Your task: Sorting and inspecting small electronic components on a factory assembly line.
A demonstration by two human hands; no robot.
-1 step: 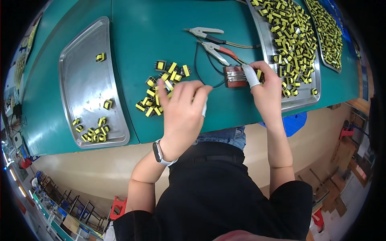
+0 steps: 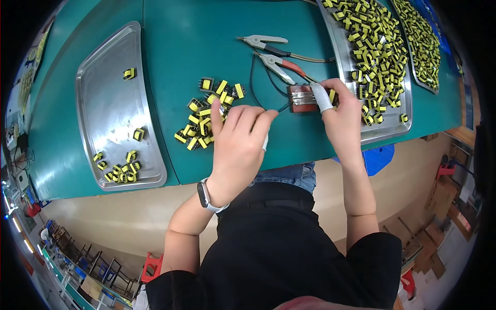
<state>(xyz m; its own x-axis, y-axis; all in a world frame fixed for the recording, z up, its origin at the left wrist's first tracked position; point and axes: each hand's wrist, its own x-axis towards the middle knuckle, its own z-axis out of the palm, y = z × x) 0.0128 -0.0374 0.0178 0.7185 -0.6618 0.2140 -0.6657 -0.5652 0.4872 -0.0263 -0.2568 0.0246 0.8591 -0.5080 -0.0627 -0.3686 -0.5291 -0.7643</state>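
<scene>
My right hand [image 2: 341, 108] pinches a small yellow-and-black transformer [image 2: 333, 96], partly hidden by the fingers, at the right end of a reddish-brown test block [image 2: 304, 107] with metal contact strips. The thumb wears a white finger cot. My left hand [image 2: 240, 132], a watch band on its wrist, hovers over the right side of a loose pile of similar transformers [image 2: 193, 119]. Its fingers are apart, with nothing visible in them, though the palm side is hidden. A white finger cot shows at its thumb.
Left of the pile lies a metal tray [image 2: 106, 103] holding several transformers. Another metal tray [image 2: 408, 124] at the right is heaped with them, with a further full tray [image 2: 434, 90] beyond. Two clip leads [image 2: 264, 40] with cables rest behind the test block on the green table [image 2: 201, 31].
My left hand has shifted slightly right, its outer finger moving off the pile's middle. My right hand stays at the test block.
</scene>
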